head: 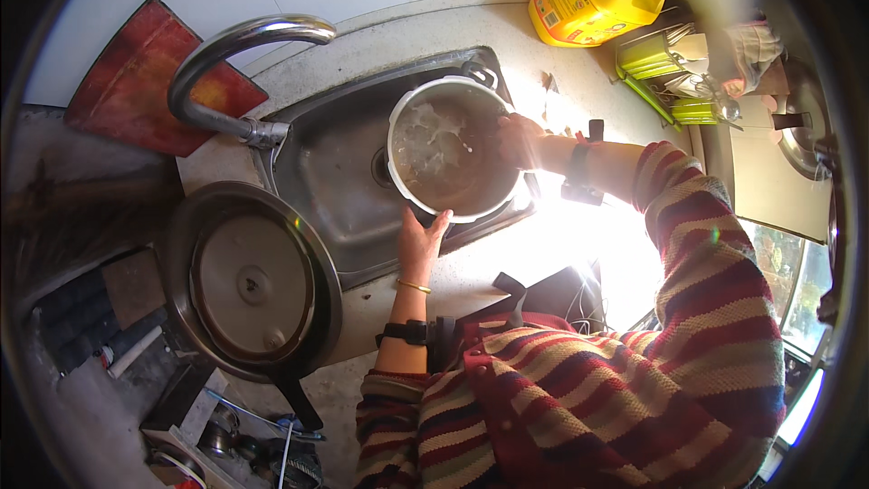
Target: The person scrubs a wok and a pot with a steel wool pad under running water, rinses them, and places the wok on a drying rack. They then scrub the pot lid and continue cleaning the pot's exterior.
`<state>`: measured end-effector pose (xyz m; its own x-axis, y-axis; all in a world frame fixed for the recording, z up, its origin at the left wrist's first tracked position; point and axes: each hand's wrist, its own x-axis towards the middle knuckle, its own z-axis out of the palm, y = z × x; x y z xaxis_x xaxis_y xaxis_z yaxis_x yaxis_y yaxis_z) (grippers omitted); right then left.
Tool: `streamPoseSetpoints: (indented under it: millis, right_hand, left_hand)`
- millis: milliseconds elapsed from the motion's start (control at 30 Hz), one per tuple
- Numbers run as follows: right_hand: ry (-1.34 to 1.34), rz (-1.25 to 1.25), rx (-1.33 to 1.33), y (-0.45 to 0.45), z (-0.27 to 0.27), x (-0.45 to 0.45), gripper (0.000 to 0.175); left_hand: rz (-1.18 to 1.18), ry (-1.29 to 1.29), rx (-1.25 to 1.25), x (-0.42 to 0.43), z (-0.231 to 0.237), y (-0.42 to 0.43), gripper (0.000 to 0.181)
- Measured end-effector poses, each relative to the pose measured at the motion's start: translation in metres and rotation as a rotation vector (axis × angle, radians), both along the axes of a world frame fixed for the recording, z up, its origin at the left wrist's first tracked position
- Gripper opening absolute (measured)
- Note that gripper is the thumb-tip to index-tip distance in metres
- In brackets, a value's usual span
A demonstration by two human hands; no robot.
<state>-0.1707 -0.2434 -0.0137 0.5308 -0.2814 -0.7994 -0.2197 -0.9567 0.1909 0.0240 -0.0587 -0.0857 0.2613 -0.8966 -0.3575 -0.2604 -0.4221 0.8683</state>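
A round metal pot point(453, 148) with small lugs on its rim, like a pressure cooker's, is over the right part of the stainless steel sink point(319, 204). Cloudy liquid with pale foam covers the pot's bottom. My left hand point(422, 241) grips the pot's near side, thumb on the rim and fingers hidden below. At the right rim, my right hand point(521, 141) reaches over the edge with its fingers against the inner wall. Glare and blur hide whether it holds anything. A loop handle point(479, 73) juts from the pot's far side. The curved chrome faucet point(248, 34) arches left of the pot.
Left of the sink, a dark wok point(326, 285) holds a round metal lid point(252, 285). A red board point(156, 81) leans on the wall behind the faucet. A yellow jug point(590, 0) and green utensil racks point(655, 58) stand at the back right. Strong sunlight hits the counter's right side.
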Motion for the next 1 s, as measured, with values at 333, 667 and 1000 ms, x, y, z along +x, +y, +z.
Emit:
streamPoseSetpoints:
  millis: [333,667,1000]
  right_hand:
    - [-0.485,-0.991,0.866,0.071,-0.034,0.035,0.032]
    - [0.111,-0.508,0.601,0.017,-0.047,0.040,0.028]
    - [-0.696,-0.237,0.382,0.023,-0.125,0.119,0.029]
  left_hand:
    - [-0.225,0.566,0.116,0.016,-0.011,0.005,0.033]
    - [-0.223,0.300,0.080,0.015,-0.018,0.012,0.046]
    - [-0.188,0.121,0.029,0.006,-0.007,0.011,0.054]
